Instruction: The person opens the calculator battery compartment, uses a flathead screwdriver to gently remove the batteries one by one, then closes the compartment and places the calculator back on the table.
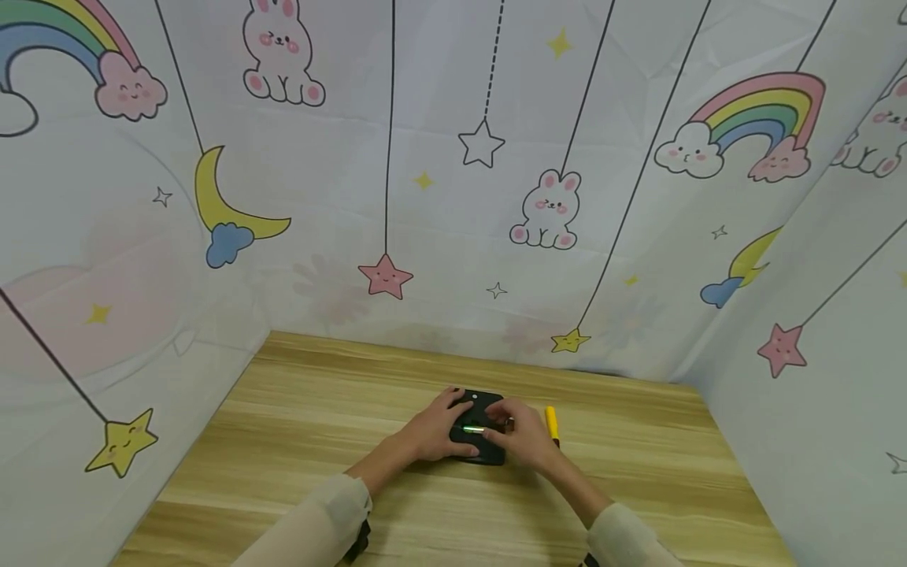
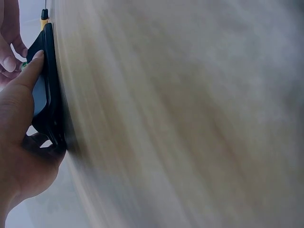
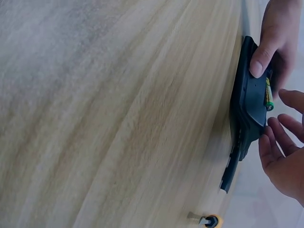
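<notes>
A black plastic device (image 1: 487, 455) lies on the table with a slim green battery (image 1: 473, 430) at the middle of its upper face. My left hand (image 1: 432, 429) grips the device from the left, its thumb (image 3: 259, 65) on the upper face near one edge. Beside the device's right side is my right hand (image 1: 526, 433), fingers loosely bent and spread. Its fingertips (image 3: 271, 124) are right at the device's edge, close by the battery's green end, and nothing shows between them. In the left wrist view, the battery is mostly hidden behind my left hand.
To the right of the device lies a screwdriver (image 1: 552, 423) with a yellow and black handle. The wood-grain table (image 1: 298, 441) meets white cloth walls (image 1: 439, 213) printed with rabbits, stars and rainbows at its back and sides.
</notes>
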`<state>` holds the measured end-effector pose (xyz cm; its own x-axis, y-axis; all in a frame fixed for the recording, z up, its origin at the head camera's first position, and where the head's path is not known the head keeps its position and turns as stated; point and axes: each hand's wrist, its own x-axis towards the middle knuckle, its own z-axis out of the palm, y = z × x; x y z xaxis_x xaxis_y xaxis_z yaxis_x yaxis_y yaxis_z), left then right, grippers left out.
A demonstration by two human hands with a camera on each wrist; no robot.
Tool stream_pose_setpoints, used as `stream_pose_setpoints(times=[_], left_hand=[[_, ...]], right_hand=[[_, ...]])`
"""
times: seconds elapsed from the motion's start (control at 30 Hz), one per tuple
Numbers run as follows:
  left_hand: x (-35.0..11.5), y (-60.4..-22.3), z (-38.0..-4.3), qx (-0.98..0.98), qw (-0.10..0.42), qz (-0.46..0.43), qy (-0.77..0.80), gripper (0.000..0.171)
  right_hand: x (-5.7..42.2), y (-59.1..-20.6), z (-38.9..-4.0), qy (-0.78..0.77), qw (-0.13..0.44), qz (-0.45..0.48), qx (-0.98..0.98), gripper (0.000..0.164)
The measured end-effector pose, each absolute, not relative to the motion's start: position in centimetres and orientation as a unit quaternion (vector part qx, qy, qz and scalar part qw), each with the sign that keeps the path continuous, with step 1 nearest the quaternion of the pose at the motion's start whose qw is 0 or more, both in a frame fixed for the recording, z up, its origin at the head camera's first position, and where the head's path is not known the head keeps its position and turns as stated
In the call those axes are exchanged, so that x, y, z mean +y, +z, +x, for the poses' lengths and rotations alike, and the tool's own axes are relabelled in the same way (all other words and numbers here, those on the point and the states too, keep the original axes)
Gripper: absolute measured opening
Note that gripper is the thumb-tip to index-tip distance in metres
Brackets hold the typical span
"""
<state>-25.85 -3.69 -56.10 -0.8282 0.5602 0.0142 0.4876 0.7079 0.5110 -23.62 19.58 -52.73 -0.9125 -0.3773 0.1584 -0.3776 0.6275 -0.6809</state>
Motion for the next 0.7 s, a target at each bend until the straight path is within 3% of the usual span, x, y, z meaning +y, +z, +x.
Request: stream_pose_setpoints(times=[0.7], left_hand=[[-3.8, -56.3, -26.0, 0.921, 0.069, 0.29, 0.252, 0.092]], right_hand=[[18.2, -53.6, -23.7, 0.298, 0.013, 0.24, -0.924, 0.018]])
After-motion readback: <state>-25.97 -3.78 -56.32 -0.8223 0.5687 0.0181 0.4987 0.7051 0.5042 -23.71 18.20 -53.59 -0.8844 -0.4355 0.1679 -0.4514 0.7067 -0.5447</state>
